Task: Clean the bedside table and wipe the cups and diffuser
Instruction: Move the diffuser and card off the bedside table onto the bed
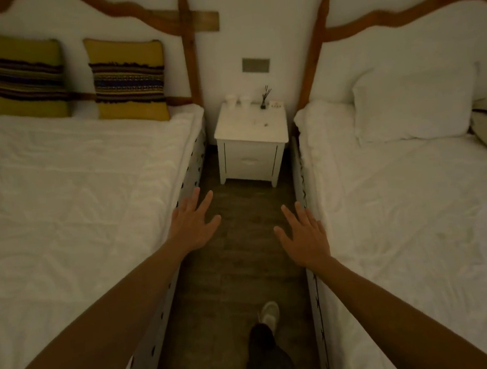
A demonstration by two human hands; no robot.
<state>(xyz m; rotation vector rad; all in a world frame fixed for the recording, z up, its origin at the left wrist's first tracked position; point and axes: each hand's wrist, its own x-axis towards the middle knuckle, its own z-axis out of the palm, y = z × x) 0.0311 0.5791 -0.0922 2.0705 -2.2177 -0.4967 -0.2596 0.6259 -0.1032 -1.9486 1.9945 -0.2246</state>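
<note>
A white bedside table (248, 129) stands against the far wall between two beds. At its back edge stand two white cups (238, 100) and, to their right, a reed diffuser (264, 98) with dark sticks. A small white item (276, 104) lies beside the diffuser, and small dark specks (265, 125) dot the tabletop. My left hand (193, 219) and my right hand (303, 233) are stretched forward over the floor, fingers spread, holding nothing. Both are well short of the table.
A white bed (71, 187) with two yellow striped cushions (129, 79) fills the left side. Another white bed (403, 197) with a white pillow (411, 106) fills the right. A narrow wood-floor aisle (245, 274) runs to the table. My foot in a light shoe (269, 313) is on the floor.
</note>
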